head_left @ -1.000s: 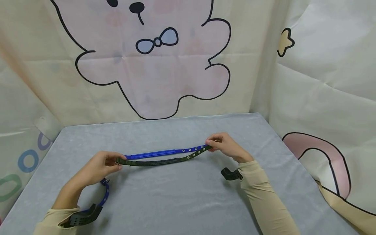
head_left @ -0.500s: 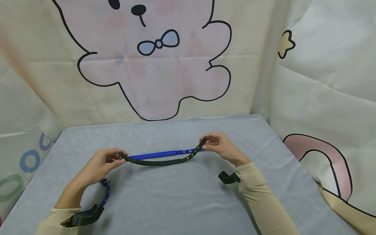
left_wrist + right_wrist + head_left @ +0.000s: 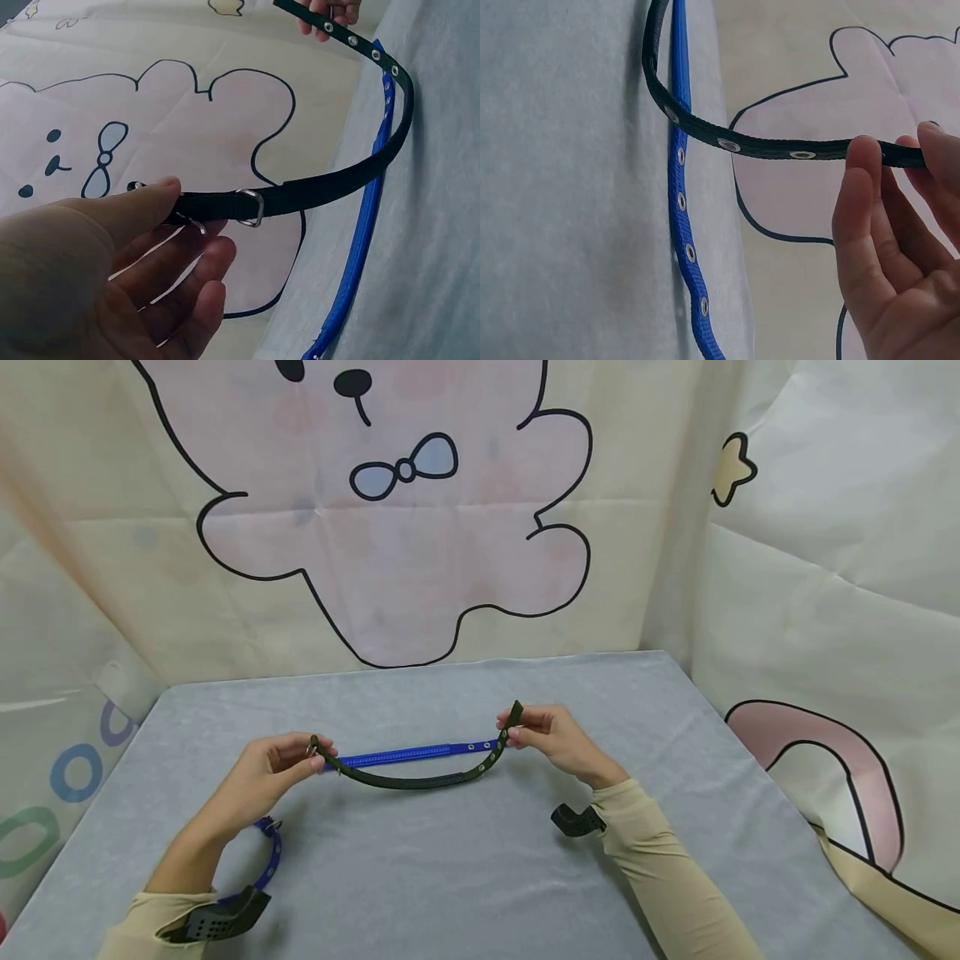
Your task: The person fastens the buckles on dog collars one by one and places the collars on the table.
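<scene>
A dark green buckle collar (image 3: 420,782) with metal eyelets sags in a curve between both hands, above the grey-covered table. My left hand (image 3: 262,777) pinches its buckle end between thumb and fingers; in the left wrist view a metal D-ring (image 3: 255,208) sits just beyond the fingertips. At the other end, my right hand (image 3: 558,742) pinches the strap near its tip, which points up past the fingers. Behind the green collar, a blue collar (image 3: 405,754) lies stretched out on the table, its eyelets (image 3: 681,201) towards the right.
Another blue collar (image 3: 274,858), curved into a loop, lies beside the left forearm, partly hidden by the black wrist camera mount (image 3: 225,917). The table (image 3: 420,877) meets printed fabric walls at the back and both sides.
The green collar has been lifted off the blue one and sags more. Both hands have moved closer together, and its tip now stands up above the right fingers.
</scene>
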Available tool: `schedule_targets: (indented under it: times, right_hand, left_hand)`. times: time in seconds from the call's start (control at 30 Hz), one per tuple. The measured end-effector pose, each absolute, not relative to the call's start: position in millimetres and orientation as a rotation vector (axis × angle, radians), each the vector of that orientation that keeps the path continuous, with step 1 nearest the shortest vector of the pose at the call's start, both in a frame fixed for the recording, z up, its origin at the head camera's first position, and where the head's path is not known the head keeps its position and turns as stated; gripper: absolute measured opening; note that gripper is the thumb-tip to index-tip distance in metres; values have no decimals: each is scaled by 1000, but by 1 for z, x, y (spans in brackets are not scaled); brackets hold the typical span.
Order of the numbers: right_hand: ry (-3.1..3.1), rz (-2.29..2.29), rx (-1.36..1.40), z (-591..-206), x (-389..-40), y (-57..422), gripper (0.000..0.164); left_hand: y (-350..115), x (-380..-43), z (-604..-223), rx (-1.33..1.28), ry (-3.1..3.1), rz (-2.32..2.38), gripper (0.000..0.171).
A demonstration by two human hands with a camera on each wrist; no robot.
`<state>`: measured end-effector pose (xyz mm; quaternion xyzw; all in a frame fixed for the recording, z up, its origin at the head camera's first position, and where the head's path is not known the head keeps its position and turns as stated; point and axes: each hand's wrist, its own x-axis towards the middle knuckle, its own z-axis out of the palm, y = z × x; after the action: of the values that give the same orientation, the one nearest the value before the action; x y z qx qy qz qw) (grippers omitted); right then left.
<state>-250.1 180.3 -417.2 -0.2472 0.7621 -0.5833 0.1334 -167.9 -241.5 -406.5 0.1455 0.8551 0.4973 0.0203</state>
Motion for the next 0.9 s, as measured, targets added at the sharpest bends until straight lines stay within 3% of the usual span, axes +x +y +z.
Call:
schedule_targets:
  times: [0.47,0.9]
  right_hand:
    - [2270,-1667,-797,-423,-243,165,26]
    - [2221,-1609,-831,-426,-236,153,35]
  left_hand:
    - [-230,-162,-404,422,2522,1700,39]
    - [-213,-163,-410,343,2486,1880,35]
